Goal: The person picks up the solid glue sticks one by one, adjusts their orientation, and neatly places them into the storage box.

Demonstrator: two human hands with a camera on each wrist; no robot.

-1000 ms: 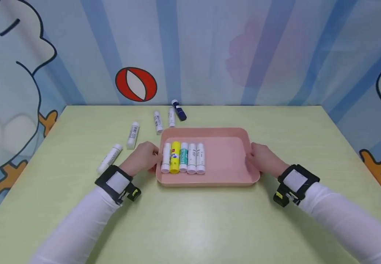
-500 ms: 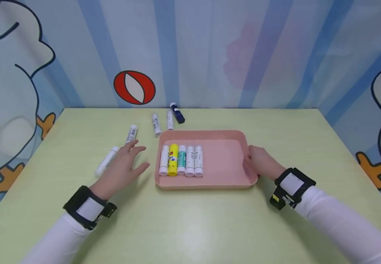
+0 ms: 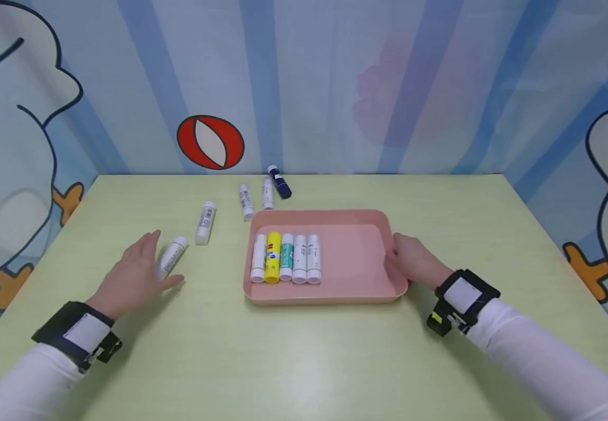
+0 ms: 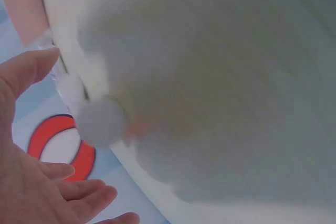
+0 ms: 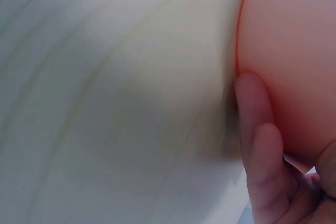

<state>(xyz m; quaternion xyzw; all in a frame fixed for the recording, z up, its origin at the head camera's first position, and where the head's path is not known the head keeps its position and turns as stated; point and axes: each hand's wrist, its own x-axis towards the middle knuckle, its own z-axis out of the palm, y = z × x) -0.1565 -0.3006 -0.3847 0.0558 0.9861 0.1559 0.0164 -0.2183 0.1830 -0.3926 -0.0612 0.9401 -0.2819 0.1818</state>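
Five smooth plastic glue sticks (image 3: 285, 258) lie in a row at the left of the shallow pink plastic tray (image 3: 356, 257), centre frame. Five more remain loose on the pale green tabletop (image 3: 304, 351). The left hand (image 3: 137, 278), fingers spread, reaches over the nearest white stick (image 3: 172, 256); the right hand (image 3: 411, 260) grips the tray's right rim.

Green table (image 3: 304, 351), pink tray (image 3: 367, 292), glue sticks (image 3: 205, 222)
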